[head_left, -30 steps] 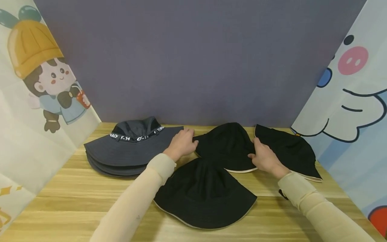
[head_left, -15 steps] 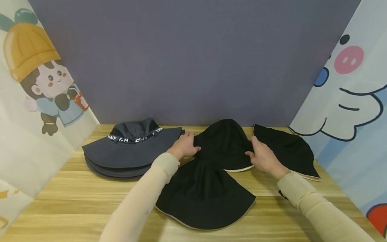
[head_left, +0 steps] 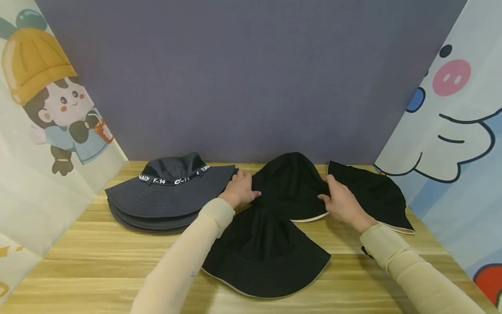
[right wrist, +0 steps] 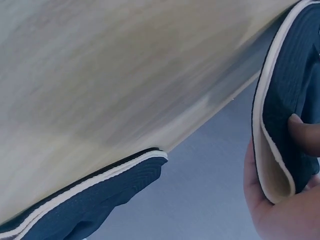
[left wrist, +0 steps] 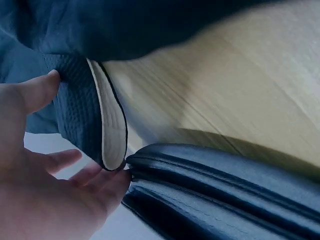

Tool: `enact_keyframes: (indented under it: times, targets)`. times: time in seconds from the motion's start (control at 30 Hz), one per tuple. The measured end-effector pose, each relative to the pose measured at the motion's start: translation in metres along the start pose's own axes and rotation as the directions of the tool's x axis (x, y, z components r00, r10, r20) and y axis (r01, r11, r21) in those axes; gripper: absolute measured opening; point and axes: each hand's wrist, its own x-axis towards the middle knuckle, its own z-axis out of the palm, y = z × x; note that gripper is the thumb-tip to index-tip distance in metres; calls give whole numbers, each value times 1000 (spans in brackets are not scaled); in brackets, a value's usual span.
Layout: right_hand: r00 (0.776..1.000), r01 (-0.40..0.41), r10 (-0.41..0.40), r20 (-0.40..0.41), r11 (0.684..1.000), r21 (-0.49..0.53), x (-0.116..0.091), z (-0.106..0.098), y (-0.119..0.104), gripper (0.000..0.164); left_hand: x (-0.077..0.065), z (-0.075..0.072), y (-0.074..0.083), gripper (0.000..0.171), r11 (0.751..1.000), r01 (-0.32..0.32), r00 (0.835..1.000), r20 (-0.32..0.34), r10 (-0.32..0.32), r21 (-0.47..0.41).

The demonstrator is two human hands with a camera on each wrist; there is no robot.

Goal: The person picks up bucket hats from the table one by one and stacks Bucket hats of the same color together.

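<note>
Both hands hold a black bucket hat (head_left: 292,187) with a pale lining edge, at the back middle of the wooden table. My left hand (head_left: 240,188) is at its left brim; in the left wrist view the thumb (left wrist: 42,92) lies on the stitched brim (left wrist: 82,110) and the other fingers are behind and below it. With thumb and fingers, my right hand (head_left: 342,200) pinches the right brim, which folds over in the right wrist view (right wrist: 280,115). In front lies a second black bucket hat (head_left: 266,257), its crown overlapping the held one.
A stack of dark grey bucket hats (head_left: 168,196) with a lettered band stands at the left, right beside my left hand. Another black hat (head_left: 372,196) lies folded at the right. A grey panel (head_left: 251,78) rises behind the table (head_left: 78,270), with printed sheets at both sides.
The held hat's crown has risen a little and its sides have drawn inward. My left hand has shifted slightly right; the right hand has barely moved. The other hats stay put.
</note>
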Motion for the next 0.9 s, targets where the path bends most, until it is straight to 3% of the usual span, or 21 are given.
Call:
enact_keyframes:
  times: [0.37, 0.63, 0.9]
  targets:
    - [1000, 6, -6, -18, 1000, 23, 4, -8, -7, 48, 0, -8, 1, 66, 1000, 2, 995, -97, 0, 16]
    - [999, 12, -10, -49, 999, 35, 7, -12, -10, 48, -2, -16, 0, 63, 985, -45, 994, -104, 28, -166]
    - [997, 22, -17, -78, 998, 58, 9, -13, -12, 49, -13, -31, 1, 57, 977, -80, 989, -141, 52, -199]
